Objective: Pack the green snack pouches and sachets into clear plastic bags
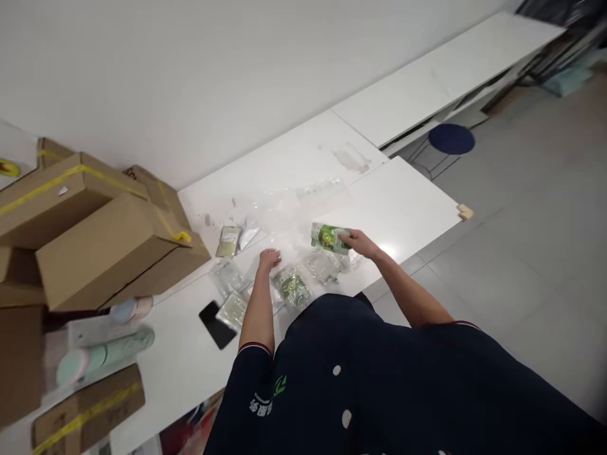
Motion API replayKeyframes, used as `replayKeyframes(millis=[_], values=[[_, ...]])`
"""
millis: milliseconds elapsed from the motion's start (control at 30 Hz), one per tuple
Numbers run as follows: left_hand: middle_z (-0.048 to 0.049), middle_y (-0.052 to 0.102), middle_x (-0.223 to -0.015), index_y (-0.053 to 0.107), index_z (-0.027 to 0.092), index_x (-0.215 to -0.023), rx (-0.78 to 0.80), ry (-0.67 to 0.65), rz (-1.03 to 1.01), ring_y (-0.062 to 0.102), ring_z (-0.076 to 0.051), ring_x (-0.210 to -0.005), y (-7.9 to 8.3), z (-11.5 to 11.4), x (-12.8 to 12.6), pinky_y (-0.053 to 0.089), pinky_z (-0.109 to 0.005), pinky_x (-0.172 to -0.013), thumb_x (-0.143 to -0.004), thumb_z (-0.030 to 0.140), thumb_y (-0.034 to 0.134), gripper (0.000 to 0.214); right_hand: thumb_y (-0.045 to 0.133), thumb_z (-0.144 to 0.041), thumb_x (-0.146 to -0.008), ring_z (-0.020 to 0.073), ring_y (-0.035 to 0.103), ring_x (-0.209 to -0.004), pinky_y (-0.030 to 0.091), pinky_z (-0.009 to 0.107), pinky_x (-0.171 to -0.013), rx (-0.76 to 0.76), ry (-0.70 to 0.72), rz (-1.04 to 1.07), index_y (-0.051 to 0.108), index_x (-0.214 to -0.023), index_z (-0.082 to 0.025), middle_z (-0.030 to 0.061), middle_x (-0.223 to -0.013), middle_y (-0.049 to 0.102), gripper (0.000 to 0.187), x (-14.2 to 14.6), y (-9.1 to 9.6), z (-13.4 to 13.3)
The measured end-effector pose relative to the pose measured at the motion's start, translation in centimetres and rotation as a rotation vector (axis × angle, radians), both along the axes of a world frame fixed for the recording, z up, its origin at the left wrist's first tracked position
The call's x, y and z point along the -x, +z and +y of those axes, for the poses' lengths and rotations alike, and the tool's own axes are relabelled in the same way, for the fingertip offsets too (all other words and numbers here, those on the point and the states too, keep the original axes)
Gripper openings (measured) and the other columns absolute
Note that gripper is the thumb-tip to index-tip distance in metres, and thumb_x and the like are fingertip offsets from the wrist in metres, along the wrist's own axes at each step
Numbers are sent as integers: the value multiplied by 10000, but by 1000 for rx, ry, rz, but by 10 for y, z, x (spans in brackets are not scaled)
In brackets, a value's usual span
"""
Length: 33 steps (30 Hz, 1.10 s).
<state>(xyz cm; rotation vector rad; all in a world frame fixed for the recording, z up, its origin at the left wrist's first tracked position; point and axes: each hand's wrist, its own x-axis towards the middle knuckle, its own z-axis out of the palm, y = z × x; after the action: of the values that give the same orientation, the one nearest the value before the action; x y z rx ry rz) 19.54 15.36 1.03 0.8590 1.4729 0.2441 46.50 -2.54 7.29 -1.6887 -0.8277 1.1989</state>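
One pouch (pixel 327 237), pinched by our right hand (pixel 356 241), runs roughly nine-to-three. Our left hand (pixel 270 258) sits farther off, toward eight o'clock; its grip we cannot tell.

This looks like a packing room: taped boxes (pixel 111 246) crowd the white table's (pixel 417 202) left end, clear bags (pixel 325 266) and green packets (pixel 293 287) lie strewn near its front edge, and a stool (pixel 451 139) stands past its right end on grey floor tiles (pixel 512 246).
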Motion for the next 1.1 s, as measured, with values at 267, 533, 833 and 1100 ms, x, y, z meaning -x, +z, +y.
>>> replayKeyframes(millis=[267,533,833,1100], values=[[-27,673,-897,570,174,-1000,54,131,-115,648,-101,-627,-36,-7,3,530,-277,-714,-875,212,593,133,683,-421,-735,186,610,-746,485,270,-658,-29,-89,-136,684,-837,-167,27,-769,689,274,-10,-15,60],[-81,681,-828,578,121,-1075,164,256,-307,682,-158,-729,-42,-7,11,548,-341,-810,-922,274,527,222,825,-363,-660,123,616,-642,521,236,-614,87,49,478,685,-891,-168,18,-744,707,334,53,-58,118],[-145,675,-950,573,110,-1140,247,391,-353,685,-204,-846,-37,-7,17,561,-356,-809,-937,510,450,465,834,-308,-678,129,645,-638,550,251,-635,252,54,529,699,-905,-164,31,-740,726,301,78,-94,139],[-141,665,-977,555,124,-1143,261,426,-402,668,-205,-877,-41,-2,22,575,-370,-808,-945,500,431,442,832,-267,-685,154,664,-677,575,273,-642,291,39,578,695,-882,-167,53,-767,732,260,74,-99,134]])
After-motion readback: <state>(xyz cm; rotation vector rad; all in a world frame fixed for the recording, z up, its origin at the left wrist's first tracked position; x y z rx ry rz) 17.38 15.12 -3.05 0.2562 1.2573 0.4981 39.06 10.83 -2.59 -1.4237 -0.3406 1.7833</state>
